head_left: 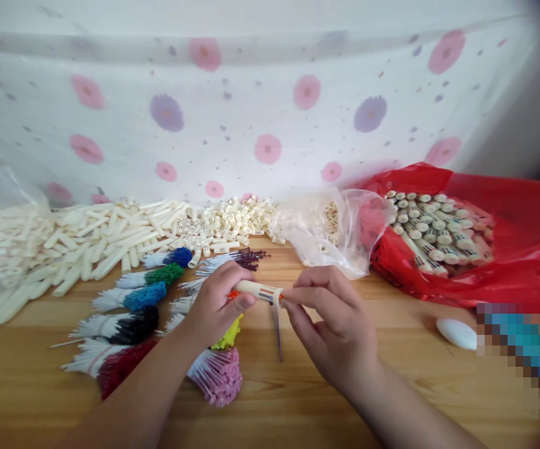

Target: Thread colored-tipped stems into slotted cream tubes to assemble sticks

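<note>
My left hand [221,305] is closed around a cream pen barrel [263,291], which has dark slots near its right end. Orange shows beside the left fingers too. At the slotted end, my right hand [333,321] pinches a small orange piece [282,298] with thumb and fingertips. Just below the barrel is a thin, dark, pointed strip [277,333]; what it is I cannot tell. Bundles of white pen refills with coloured ends lie around my left arm, among them pink [223,377], yellow [230,333], dark red [123,368] and black [139,324] ones.
Cream tubes [96,237] and short slotted pieces [232,221] are heaped along the back. A clear bag [298,231] holds small parts. On the right, a red bag [522,231] contains many slotted pens [431,231]. A white oval object [457,333] lies on the wooden table [405,368].
</note>
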The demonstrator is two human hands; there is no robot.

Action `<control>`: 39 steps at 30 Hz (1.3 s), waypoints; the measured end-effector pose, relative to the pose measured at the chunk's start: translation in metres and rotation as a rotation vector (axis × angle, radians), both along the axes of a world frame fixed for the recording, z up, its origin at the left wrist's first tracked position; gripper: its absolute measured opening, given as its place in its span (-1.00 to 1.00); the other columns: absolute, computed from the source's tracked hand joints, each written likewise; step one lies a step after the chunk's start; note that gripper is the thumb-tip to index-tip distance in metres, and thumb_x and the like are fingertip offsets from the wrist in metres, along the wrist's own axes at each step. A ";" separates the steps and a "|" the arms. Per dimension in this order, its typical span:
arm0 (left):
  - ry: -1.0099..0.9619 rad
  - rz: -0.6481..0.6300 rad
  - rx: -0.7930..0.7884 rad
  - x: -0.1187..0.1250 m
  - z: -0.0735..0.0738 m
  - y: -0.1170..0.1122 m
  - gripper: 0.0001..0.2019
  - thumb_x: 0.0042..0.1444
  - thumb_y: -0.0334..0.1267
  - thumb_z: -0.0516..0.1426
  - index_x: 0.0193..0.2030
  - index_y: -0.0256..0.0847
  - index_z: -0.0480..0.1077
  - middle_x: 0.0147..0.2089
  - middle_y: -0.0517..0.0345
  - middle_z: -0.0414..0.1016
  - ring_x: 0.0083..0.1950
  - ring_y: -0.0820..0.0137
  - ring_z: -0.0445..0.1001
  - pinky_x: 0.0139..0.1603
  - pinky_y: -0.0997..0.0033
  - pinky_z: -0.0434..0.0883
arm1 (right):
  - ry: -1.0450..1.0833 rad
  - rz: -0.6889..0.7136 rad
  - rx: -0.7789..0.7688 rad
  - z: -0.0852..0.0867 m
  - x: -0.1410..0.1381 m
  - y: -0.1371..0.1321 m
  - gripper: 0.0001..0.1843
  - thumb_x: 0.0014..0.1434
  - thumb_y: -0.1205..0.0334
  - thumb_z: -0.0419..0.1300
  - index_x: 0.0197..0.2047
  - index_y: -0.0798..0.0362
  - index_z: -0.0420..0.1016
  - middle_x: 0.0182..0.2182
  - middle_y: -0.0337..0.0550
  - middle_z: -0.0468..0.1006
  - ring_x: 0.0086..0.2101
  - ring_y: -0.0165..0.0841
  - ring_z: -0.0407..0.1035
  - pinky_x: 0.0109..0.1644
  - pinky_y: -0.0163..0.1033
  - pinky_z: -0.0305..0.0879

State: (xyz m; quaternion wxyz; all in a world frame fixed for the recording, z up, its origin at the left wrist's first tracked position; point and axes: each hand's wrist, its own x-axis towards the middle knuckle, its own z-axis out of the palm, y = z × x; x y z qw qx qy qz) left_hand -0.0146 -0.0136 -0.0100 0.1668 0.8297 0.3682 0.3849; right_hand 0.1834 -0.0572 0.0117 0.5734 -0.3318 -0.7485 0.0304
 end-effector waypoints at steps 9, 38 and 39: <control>0.069 0.118 0.198 0.000 0.000 -0.003 -0.54 0.19 0.11 -0.06 -0.27 -0.29 0.38 -0.33 0.07 0.27 -0.25 0.30 0.29 -0.24 0.34 0.22 | 0.150 0.100 -0.228 -0.005 -0.001 0.005 -0.90 0.07 0.46 0.20 -0.38 0.07 0.47 -0.35 -0.18 0.40 -0.30 -0.41 0.35 -0.23 -0.29 0.28; -0.653 0.513 -0.328 -0.012 -0.018 0.028 -0.68 0.02 0.03 0.14 -0.41 -0.21 0.26 -0.58 0.33 0.13 -0.55 0.52 0.13 -0.55 0.53 0.11 | -0.360 0.266 -0.503 -0.044 -0.046 0.021 -0.81 0.18 0.42 0.09 -0.25 0.07 0.53 -0.35 -0.13 0.50 -0.29 -0.34 0.34 -0.19 -0.24 0.27; -0.647 0.555 -0.313 -0.012 -0.019 0.029 -0.69 0.01 0.01 0.15 -0.41 -0.21 0.27 -0.57 0.33 0.13 -0.56 0.52 0.13 -0.55 0.54 0.11 | -0.428 0.237 -0.505 -0.043 -0.052 0.022 -0.83 0.17 0.41 0.10 -0.26 0.07 0.53 -0.35 -0.13 0.49 -0.29 -0.34 0.33 -0.19 -0.25 0.26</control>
